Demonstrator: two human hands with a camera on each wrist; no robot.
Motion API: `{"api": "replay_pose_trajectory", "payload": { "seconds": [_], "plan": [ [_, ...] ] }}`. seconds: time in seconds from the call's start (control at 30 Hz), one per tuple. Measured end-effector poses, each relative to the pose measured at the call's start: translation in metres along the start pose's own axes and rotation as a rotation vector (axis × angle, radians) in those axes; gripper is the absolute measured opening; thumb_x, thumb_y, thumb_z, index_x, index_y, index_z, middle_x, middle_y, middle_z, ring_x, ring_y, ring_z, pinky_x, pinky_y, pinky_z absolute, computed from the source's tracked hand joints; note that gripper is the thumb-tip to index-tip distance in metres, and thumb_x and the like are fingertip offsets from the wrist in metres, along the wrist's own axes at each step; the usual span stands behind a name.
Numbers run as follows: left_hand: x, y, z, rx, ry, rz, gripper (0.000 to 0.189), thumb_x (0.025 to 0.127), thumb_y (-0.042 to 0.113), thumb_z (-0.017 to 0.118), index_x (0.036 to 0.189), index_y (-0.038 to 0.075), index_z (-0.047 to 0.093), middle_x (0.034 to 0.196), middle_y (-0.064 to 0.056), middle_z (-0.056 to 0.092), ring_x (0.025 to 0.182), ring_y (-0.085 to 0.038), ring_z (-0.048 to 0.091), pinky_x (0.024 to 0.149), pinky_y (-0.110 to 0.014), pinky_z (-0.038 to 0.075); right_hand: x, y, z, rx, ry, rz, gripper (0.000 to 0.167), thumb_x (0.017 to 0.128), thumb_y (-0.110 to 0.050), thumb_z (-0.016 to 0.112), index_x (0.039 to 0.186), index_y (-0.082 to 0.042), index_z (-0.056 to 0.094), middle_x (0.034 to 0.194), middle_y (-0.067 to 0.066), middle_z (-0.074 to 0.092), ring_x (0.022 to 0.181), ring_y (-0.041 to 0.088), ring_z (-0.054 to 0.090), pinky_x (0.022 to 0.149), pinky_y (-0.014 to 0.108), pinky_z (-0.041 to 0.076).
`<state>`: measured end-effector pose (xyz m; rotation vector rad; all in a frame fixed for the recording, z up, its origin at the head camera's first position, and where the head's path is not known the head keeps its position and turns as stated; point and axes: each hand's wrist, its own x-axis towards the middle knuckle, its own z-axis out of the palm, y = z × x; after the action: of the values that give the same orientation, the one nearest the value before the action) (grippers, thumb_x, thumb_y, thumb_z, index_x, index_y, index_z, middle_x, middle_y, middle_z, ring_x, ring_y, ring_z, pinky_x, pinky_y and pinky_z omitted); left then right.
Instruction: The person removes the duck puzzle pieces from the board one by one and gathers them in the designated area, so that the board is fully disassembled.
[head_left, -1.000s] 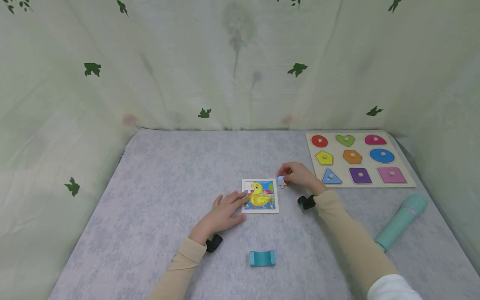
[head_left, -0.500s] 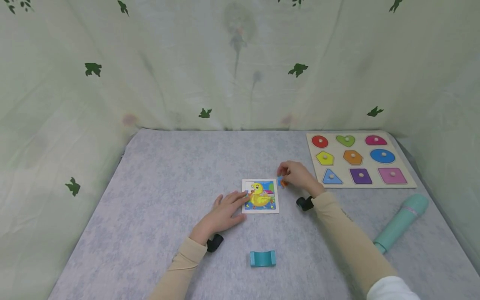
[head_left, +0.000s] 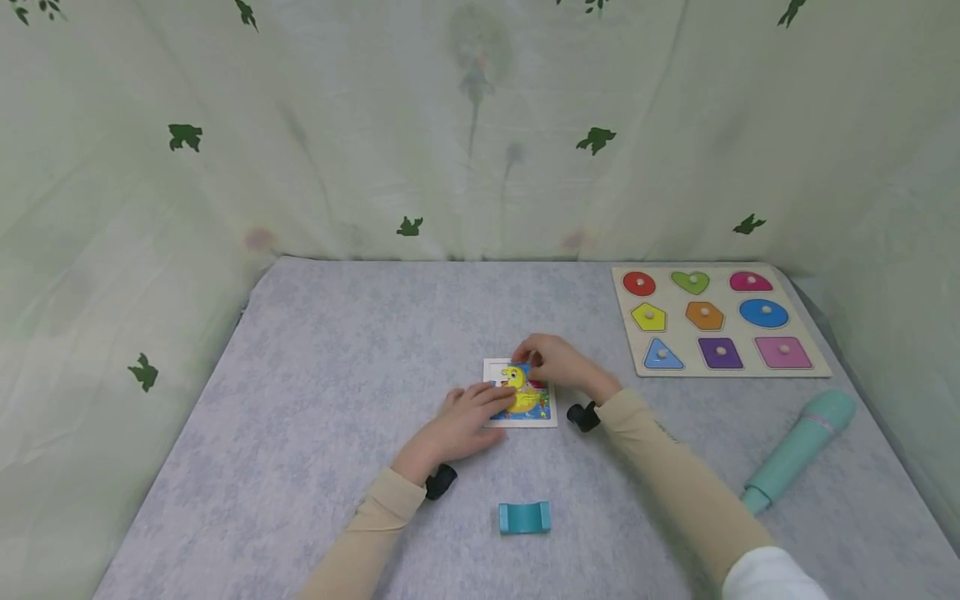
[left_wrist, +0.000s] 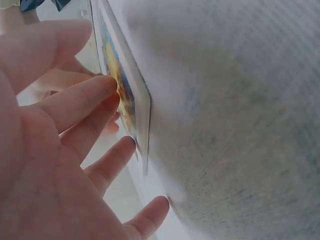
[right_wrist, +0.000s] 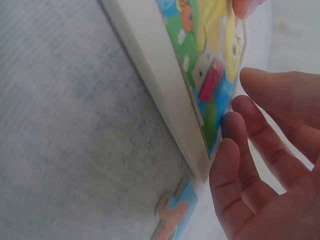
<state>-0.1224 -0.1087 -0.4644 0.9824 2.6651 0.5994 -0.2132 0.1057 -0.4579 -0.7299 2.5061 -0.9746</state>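
Yellow duck puzzle lies flat on the grey-blue worktop, near its middle, inside a white frame. White shows at the upper left of the picture.

Left hand: released, with fingers extended and spread. Its fingertips reach over the frame's left side onto the puzzle; the thumb stands clear of the picture.

Right hand: released, with thumb and fingers loosely bent and apart. It lies over the far right corner of the puzzle, fingertips at the picture's edge. Whether each fingertip makes contact cannot be told.

Loose jigsaw piece, blue and orange: located on the worktop just beside the frame corner in the right wrist view.

Surrounding items: a shape-sorting board with knobbed pieces at the far right, a mint-green baton-shaped object on the right, and a teal cradle-shaped block at the near side.
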Motion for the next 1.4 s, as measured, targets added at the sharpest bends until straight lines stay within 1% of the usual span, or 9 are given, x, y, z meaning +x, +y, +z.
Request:
{"api": "replay_pose_trajectory", "payload": {
  "seconds": [0.13, 0.27, 0.4, 0.53, 0.8, 1.03, 1.1, 1.27, 1.4],
  "plan": [
    [0.0, 0.001, 0.0, 0.01, -0.011, 0.017, 0.051, 0.096, 0.028, 0.058, 0.143, 0.009, 0.046, 0.149, -0.005, 0.038, 0.138, -0.03, 0.027, 0.101, -0.062, 0.022, 0.004, -0.002, 0.003, -0.054, -0.034, -0.011, 0.026, 0.083, 0.002, 0.067, 0.106, -0.009, 0.07, 0.099, 0.003, 0.056, 0.088, 0.019, 0.052, 0.078, 0.032, 0.046],
    [-0.001, 0.001, 0.0, 0.012, -0.017, 0.017, 0.053, 0.096, 0.028, 0.058, 0.144, 0.01, 0.044, 0.15, -0.005, 0.037, 0.139, -0.03, 0.026, 0.101, -0.065, 0.021, 0.007, -0.006, 0.003, -0.069, -0.081, 0.004, 0.031, 0.081, 0.005, 0.066, 0.107, -0.012, 0.069, 0.101, 0.005, 0.052, 0.088, 0.021, 0.049, 0.078, 0.033, 0.045],
    [-0.001, 0.002, 0.001, 0.011, -0.019, 0.004, 0.055, 0.096, 0.027, 0.058, 0.146, 0.011, 0.041, 0.15, -0.005, 0.036, 0.139, -0.03, 0.025, 0.101, -0.067, 0.019, 0.009, -0.008, 0.004, -0.074, -0.112, 0.008, 0.033, 0.08, 0.008, 0.065, 0.105, -0.013, 0.068, 0.101, 0.006, 0.051, 0.088, 0.02, 0.048, 0.078, 0.033, 0.045],
    [-0.001, 0.005, 0.001, 0.005, -0.02, -0.02, 0.056, 0.096, 0.027, 0.058, 0.147, 0.012, 0.039, 0.15, -0.005, 0.036, 0.139, -0.03, 0.025, 0.101, -0.067, 0.018, 0.009, -0.01, 0.005, -0.062, -0.115, 0.011, 0.035, 0.078, 0.013, 0.063, 0.103, -0.011, 0.066, 0.1, 0.007, 0.049, 0.086, 0.021, 0.047, 0.075, 0.032, 0.043],
    [-0.002, 0.006, 0.0, -0.016, -0.018, -0.038, 0.055, 0.096, 0.026, 0.059, 0.146, 0.012, 0.04, 0.15, -0.004, 0.037, 0.139, -0.03, 0.025, 0.102, -0.067, 0.017, 0.007, -0.008, 0.007, -0.014, -0.092, -0.021, 0.037, 0.074, 0.017, 0.059, 0.102, -0.007, 0.064, 0.1, 0.008, 0.047, 0.086, 0.022, 0.043, 0.075, 0.032, 0.039],
    [-0.002, 0.006, 0.001, -0.025, -0.014, -0.041, 0.055, 0.096, 0.025, 0.059, 0.146, 0.012, 0.04, 0.149, -0.004, 0.037, 0.139, -0.029, 0.025, 0.102, -0.067, 0.016, 0.006, -0.005, 0.011, -0.001, -0.037, -0.066, 0.035, 0.076, 0.017, 0.061, 0.102, -0.006, 0.063, 0.103, 0.007, 0.053, 0.094, 0.023, 0.049, 0.085, 0.037, 0.043],
    [-0.001, 0.006, 0.002, -0.029, -0.015, -0.041, 0.055, 0.096, 0.026, 0.059, 0.146, 0.012, 0.04, 0.15, -0.005, 0.037, 0.139, -0.029, 0.024, 0.102, -0.067, 0.015, 0.006, -0.004, 0.012, 0.014, -0.015, -0.061, 0.035, 0.077, 0.017, 0.062, 0.103, -0.006, 0.062, 0.103, 0.006, 0.055, 0.096, 0.022, 0.051, 0.088, 0.037, 0.043],
    [-0.001, 0.007, 0.002, -0.036, -0.017, -0.044, 0.055, 0.096, 0.025, 0.058, 0.146, 0.012, 0.04, 0.15, -0.004, 0.037, 0.14, -0.029, 0.024, 0.102, -0.067, 0.014, 0.007, 0.0, 0.013, 0.073, 0.033, -0.064, 0.035, 0.077, 0.019, 0.061, 0.105, -0.004, 0.062, 0.101, 0.006, 0.058, 0.094, 0.022, 0.053, 0.088, 0.037, 0.045],
    [-0.001, 0.008, 0.001, -0.036, -0.018, -0.055, 0.054, 0.097, 0.025, 0.058, 0.146, 0.012, 0.04, 0.15, -0.004, 0.036, 0.14, -0.03, 0.024, 0.103, -0.067, 0.014, 0.007, 0.006, 0.012, 0.123, 0.061, -0.067, 0.031, 0.079, 0.016, 0.064, 0.103, -0.004, 0.063, 0.098, 0.005, 0.06, 0.091, 0.021, 0.054, 0.086, 0.036, 0.046]
  ]
}}
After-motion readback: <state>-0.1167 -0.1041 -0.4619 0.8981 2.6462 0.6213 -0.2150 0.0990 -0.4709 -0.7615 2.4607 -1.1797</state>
